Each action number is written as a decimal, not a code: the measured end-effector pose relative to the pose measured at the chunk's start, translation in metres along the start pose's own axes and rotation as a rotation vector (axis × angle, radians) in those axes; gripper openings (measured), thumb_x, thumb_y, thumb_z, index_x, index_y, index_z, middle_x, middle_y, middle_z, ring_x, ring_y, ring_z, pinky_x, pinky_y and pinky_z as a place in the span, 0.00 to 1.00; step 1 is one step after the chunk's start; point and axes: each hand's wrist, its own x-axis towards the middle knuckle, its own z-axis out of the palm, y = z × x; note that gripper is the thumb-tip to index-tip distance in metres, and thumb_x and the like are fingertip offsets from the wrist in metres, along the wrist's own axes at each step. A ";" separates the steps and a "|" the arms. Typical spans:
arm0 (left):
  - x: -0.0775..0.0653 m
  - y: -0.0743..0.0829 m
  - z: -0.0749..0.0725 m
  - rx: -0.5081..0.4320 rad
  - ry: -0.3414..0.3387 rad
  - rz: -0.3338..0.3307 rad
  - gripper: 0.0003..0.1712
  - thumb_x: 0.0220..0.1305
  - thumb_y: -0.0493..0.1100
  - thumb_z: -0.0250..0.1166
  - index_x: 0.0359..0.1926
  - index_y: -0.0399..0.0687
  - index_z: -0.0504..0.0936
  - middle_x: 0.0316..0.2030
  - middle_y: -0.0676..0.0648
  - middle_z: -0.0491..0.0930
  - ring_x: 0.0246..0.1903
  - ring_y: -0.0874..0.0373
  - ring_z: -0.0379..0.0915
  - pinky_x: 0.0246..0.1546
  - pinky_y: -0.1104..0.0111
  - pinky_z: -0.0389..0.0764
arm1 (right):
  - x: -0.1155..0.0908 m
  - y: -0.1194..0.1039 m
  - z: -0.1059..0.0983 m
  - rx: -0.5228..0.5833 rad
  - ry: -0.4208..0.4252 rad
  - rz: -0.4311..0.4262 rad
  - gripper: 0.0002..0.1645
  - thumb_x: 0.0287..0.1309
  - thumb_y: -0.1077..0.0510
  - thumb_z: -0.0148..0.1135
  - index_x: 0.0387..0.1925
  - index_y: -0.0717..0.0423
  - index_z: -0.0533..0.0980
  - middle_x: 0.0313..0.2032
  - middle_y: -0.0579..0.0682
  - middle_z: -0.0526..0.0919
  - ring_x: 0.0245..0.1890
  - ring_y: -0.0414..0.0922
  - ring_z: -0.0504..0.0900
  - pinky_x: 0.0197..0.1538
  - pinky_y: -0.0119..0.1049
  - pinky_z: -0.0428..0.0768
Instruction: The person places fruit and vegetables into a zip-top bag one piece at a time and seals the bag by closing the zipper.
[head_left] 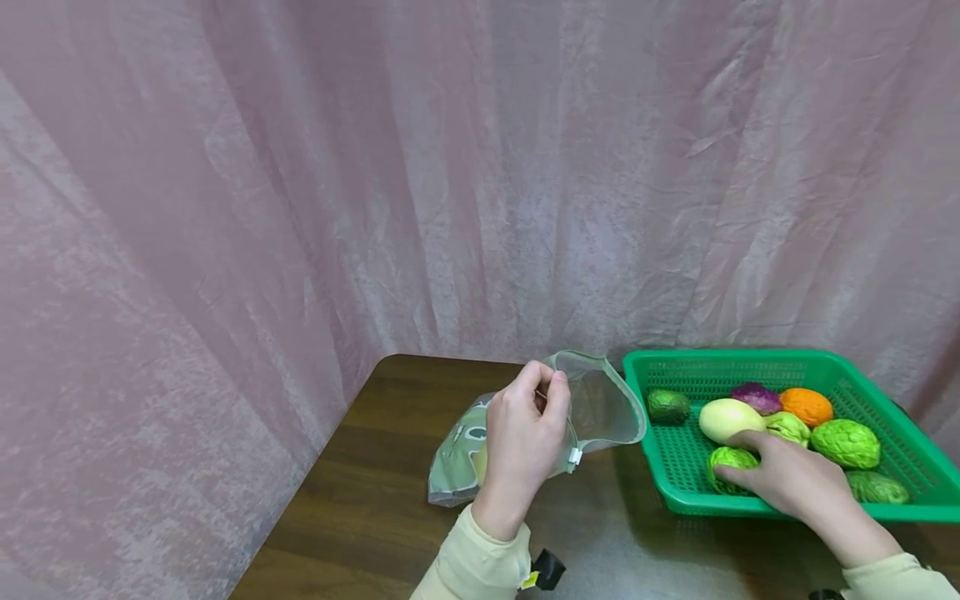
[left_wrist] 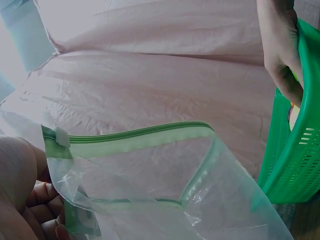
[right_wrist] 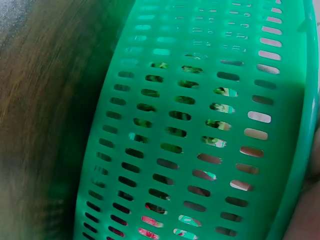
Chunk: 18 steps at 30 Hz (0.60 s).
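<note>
In the head view my left hand [head_left: 522,429] pinches the rim of a clear zip bag [head_left: 459,462] with green print and a green zip edge. The bag's mouth gapes toward the basket, and its white slider [head_left: 575,456] hangs at the near corner. In the left wrist view the zip strip [left_wrist: 140,134] stretches away from my curled fingers. My right hand [head_left: 798,479] reaches over the near rim of a green plastic basket [head_left: 735,356]. Its thumb and fingers curve around a small green cabbage [head_left: 731,461]. The right wrist view shows mostly the slotted basket wall [right_wrist: 165,145].
Also in the basket lie an avocado [head_left: 667,407], a pale yellow oval fruit [head_left: 727,420], a purple vegetable [head_left: 756,397], an orange [head_left: 807,407] and several green vegetables. A brown wooden table [head_left: 337,500] supports everything, with a pinkish curtain [head_left: 450,208] behind.
</note>
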 end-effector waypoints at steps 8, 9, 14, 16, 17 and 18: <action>0.000 0.000 -0.001 -0.013 0.000 0.000 0.13 0.76 0.38 0.65 0.30 0.52 0.81 0.19 0.59 0.74 0.20 0.67 0.70 0.23 0.71 0.75 | 0.000 0.002 0.002 0.030 0.090 -0.017 0.46 0.65 0.27 0.72 0.64 0.59 0.81 0.58 0.71 0.85 0.43 0.71 0.86 0.30 0.61 0.79; 0.000 0.000 -0.001 -0.012 0.002 0.002 0.13 0.76 0.38 0.65 0.30 0.52 0.81 0.19 0.59 0.74 0.20 0.67 0.70 0.23 0.71 0.75 | -0.001 0.003 0.003 0.032 0.099 -0.017 0.46 0.65 0.26 0.71 0.65 0.59 0.81 0.58 0.71 0.85 0.44 0.72 0.86 0.30 0.60 0.79; 0.000 0.000 0.000 -0.009 0.007 0.010 0.14 0.75 0.38 0.64 0.29 0.52 0.81 0.19 0.59 0.74 0.20 0.68 0.70 0.23 0.72 0.75 | -0.002 0.003 0.004 0.043 0.160 -0.016 0.47 0.66 0.26 0.71 0.67 0.59 0.80 0.60 0.73 0.83 0.47 0.72 0.86 0.29 0.58 0.79; 0.000 0.000 0.000 -0.008 0.007 0.010 0.14 0.75 0.38 0.64 0.29 0.52 0.80 0.19 0.59 0.73 0.20 0.68 0.70 0.23 0.72 0.74 | -0.003 0.003 0.004 0.046 0.185 -0.021 0.47 0.66 0.26 0.72 0.67 0.59 0.80 0.60 0.73 0.83 0.47 0.71 0.86 0.29 0.57 0.79; 0.000 0.000 0.000 -0.006 0.008 0.011 0.14 0.75 0.38 0.64 0.28 0.53 0.80 0.19 0.59 0.73 0.20 0.69 0.69 0.23 0.72 0.74 | -0.003 0.003 0.004 0.047 0.196 -0.023 0.47 0.66 0.26 0.72 0.67 0.59 0.80 0.60 0.73 0.83 0.48 0.71 0.86 0.29 0.57 0.79; 0.000 0.000 0.001 -0.003 0.010 0.013 0.14 0.75 0.38 0.64 0.28 0.53 0.80 0.19 0.59 0.73 0.20 0.69 0.69 0.23 0.72 0.74 | -0.004 0.003 0.004 0.049 0.207 -0.024 0.46 0.66 0.27 0.72 0.67 0.59 0.79 0.59 0.73 0.83 0.47 0.70 0.86 0.29 0.56 0.79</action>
